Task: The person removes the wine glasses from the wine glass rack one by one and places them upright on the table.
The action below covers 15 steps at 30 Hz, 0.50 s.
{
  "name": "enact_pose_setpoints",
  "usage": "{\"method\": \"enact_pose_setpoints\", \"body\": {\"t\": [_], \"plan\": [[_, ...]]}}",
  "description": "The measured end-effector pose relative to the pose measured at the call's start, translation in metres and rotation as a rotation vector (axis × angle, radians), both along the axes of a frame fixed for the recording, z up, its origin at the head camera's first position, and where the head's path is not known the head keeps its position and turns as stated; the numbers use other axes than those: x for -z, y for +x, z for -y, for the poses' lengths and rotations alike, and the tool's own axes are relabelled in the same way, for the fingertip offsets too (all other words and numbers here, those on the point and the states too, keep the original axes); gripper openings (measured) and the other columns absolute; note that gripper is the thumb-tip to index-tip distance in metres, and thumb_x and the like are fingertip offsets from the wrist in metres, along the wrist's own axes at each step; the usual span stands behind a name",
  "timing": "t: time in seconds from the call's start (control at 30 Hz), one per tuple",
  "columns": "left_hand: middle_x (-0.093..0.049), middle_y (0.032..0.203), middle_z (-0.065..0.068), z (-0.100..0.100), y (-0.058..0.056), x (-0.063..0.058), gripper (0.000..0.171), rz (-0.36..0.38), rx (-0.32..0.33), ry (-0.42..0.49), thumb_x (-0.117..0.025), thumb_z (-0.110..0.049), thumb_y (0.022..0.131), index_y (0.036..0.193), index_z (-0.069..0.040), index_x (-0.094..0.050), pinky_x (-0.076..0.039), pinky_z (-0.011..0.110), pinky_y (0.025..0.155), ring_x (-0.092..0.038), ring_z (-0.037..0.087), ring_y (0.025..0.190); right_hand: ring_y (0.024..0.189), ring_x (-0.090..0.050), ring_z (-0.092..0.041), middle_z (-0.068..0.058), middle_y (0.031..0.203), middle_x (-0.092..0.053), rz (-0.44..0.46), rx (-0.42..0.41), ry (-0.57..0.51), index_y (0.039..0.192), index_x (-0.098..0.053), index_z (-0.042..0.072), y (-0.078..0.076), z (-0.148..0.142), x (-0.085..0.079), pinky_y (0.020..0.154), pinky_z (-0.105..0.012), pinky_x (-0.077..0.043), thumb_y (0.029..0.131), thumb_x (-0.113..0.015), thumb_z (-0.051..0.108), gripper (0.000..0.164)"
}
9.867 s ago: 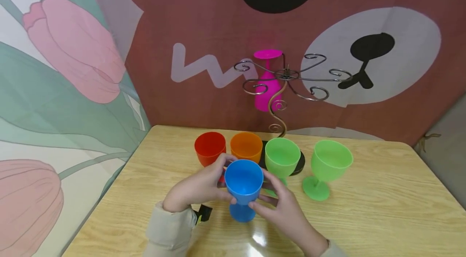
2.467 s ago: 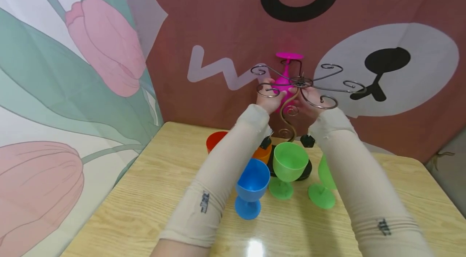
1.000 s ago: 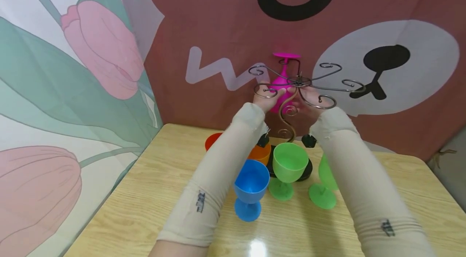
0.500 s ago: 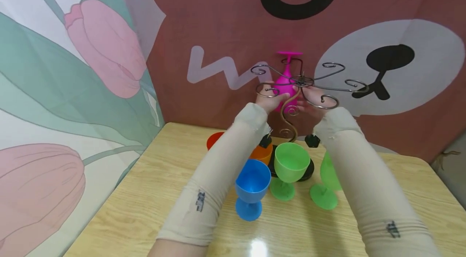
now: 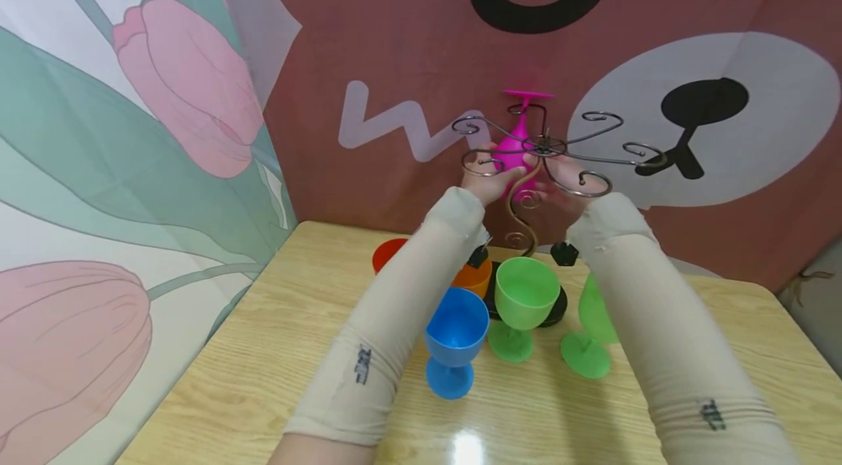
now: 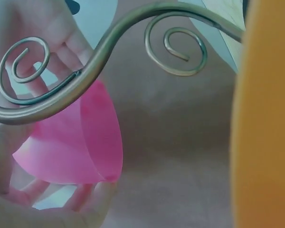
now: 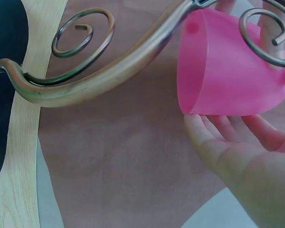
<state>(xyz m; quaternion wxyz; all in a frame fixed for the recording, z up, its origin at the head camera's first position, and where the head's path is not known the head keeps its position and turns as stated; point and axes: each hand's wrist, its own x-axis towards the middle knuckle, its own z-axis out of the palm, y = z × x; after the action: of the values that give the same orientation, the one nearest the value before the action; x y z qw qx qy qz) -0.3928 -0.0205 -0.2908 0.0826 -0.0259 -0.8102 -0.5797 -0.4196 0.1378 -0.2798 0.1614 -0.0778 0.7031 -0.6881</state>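
Observation:
A bright pink goblet [image 5: 514, 150] is upside down at the back of the wire stand [image 5: 544, 147], its foot above a curled arm. My left hand [image 5: 485, 178] grips one side of its bowl. From the other side my right hand [image 5: 571, 176] holds it too, partly behind the stand's arms. In the left wrist view, the left fingers curve round the pink bowl [image 6: 61, 156], close behind the stand's bent stem [image 6: 102, 52]. Along the bowl's side [image 7: 228, 66], reaching its rim, lie right-hand fingers in the right wrist view.
Below my arms, a blue goblet [image 5: 457, 333], a red one [image 5: 388, 254], an orange one [image 5: 472, 282] and two green ones [image 5: 526, 297] stand upright on the wooden table [image 5: 230, 348]. The stand's black base [image 5: 556, 310] is behind them. A printed cloth [image 5: 395, 26] hangs behind.
Earliest, both hands held the blue goblet on the table; since then they have moved up to the pink one. Over the last second the pink goblet has risen and shifted right slightly.

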Motion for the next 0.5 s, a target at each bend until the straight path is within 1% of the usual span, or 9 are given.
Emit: {"method": "enact_pose_setpoints", "body": {"t": [0.07,0.1,0.13,0.2,0.23,0.27,0.37,0.43,0.5], "plan": [[-0.061,0.136,0.014,0.000,0.009,-0.006,0.068,-0.011,0.006,-0.044,-0.075,-0.023,0.094,0.150,-0.008,-0.040,-0.048,0.028,0.100,-0.059,0.027,0.119,0.074,-0.063,-0.002,0.011,0.084,-0.067,-0.005,0.009,0.027,0.121,-0.050,0.010,0.002,-0.001,-0.002,0.064,-0.016,-0.054,0.104,-0.056,0.028,0.026],[-0.060,0.136,0.014,-0.001,0.015,-0.010,0.067,-0.013,0.009,-0.063,-0.073,-0.023,0.095,0.151,-0.008,-0.040,-0.048,0.029,0.101,-0.058,0.027,0.119,0.073,-0.063,-0.002,0.011,0.083,-0.066,-0.008,0.019,0.046,0.122,-0.050,0.010,0.003,-0.001,-0.002,0.065,-0.015,-0.053,0.104,-0.056,0.029,0.027],[-0.059,0.137,0.013,-0.001,0.019,-0.014,0.067,-0.004,0.004,-0.097,-0.072,-0.026,0.096,0.152,-0.010,-0.039,-0.048,0.031,0.102,-0.058,0.028,0.120,0.073,-0.062,-0.001,0.012,0.082,-0.066,-0.009,0.019,0.060,0.120,-0.050,0.012,0.002,-0.002,-0.002,0.066,-0.015,-0.054,0.104,-0.055,0.030,0.024],[-0.059,0.138,0.011,-0.001,0.024,-0.018,0.068,0.007,-0.015,-0.183,-0.072,-0.033,0.095,0.152,-0.015,-0.039,-0.047,0.034,0.102,-0.057,0.030,0.120,0.072,-0.061,-0.001,0.012,0.082,-0.064,-0.010,0.004,0.062,0.119,-0.051,0.013,0.002,-0.004,-0.001,0.068,-0.015,-0.054,0.107,-0.047,0.027,0.019],[-0.059,0.138,0.009,-0.001,0.022,-0.018,0.068,0.010,-0.029,-0.228,-0.072,-0.037,0.094,0.152,-0.018,-0.040,-0.047,0.035,0.101,-0.056,0.030,0.121,0.072,-0.060,-0.001,0.011,0.083,-0.064,-0.004,0.001,0.050,0.119,-0.050,0.014,0.002,-0.005,-0.001,0.069,-0.015,-0.054,0.109,-0.044,0.026,0.017],[-0.058,0.139,0.007,-0.001,0.018,-0.016,0.070,0.013,-0.044,-0.271,-0.073,-0.042,0.093,0.151,-0.021,-0.040,-0.047,0.036,0.101,-0.056,0.030,0.122,0.071,-0.060,-0.002,0.010,0.083,-0.063,0.006,-0.006,0.030,0.119,-0.050,0.014,0.002,-0.005,-0.001,0.069,-0.016,-0.054,0.110,-0.040,0.025,0.018],[-0.058,0.139,0.003,0.000,0.002,-0.007,0.073,0.013,-0.068,-0.363,-0.074,-0.053,0.089,0.150,-0.029,-0.040,-0.047,0.039,0.100,-0.055,0.031,0.122,0.074,-0.060,-0.003,0.009,0.086,-0.062,0.019,-0.039,-0.009,0.115,-0.049,0.015,0.003,-0.007,-0.002,0.072,-0.017,-0.053,0.112,-0.028,0.023,0.023],[-0.058,0.137,0.003,0.001,-0.007,-0.001,0.073,0.000,-0.059,-0.375,-0.074,-0.055,0.088,0.148,-0.031,-0.040,-0.048,0.039,0.098,-0.056,0.030,0.120,0.077,-0.060,-0.004,0.009,0.089,-0.062,0.014,-0.050,-0.022,0.117,-0.047,0.014,0.005,-0.007,-0.002,0.072,-0.018,-0.053,0.112,-0.028,0.024,0.022],[-0.057,0.137,0.006,0.002,-0.010,0.001,0.072,-0.011,-0.039,-0.357,-0.075,-0.052,0.088,0.148,-0.031,-0.041,-0.049,0.038,0.096,-0.057,0.030,0.118,0.080,-0.061,-0.004,0.009,0.091,-0.063,-0.005,-0.065,-0.017,0.118,-0.047,0.014,0.006,-0.009,-0.002,0.072,-0.018,-0.053,0.112,-0.031,0.024,0.020]]}}
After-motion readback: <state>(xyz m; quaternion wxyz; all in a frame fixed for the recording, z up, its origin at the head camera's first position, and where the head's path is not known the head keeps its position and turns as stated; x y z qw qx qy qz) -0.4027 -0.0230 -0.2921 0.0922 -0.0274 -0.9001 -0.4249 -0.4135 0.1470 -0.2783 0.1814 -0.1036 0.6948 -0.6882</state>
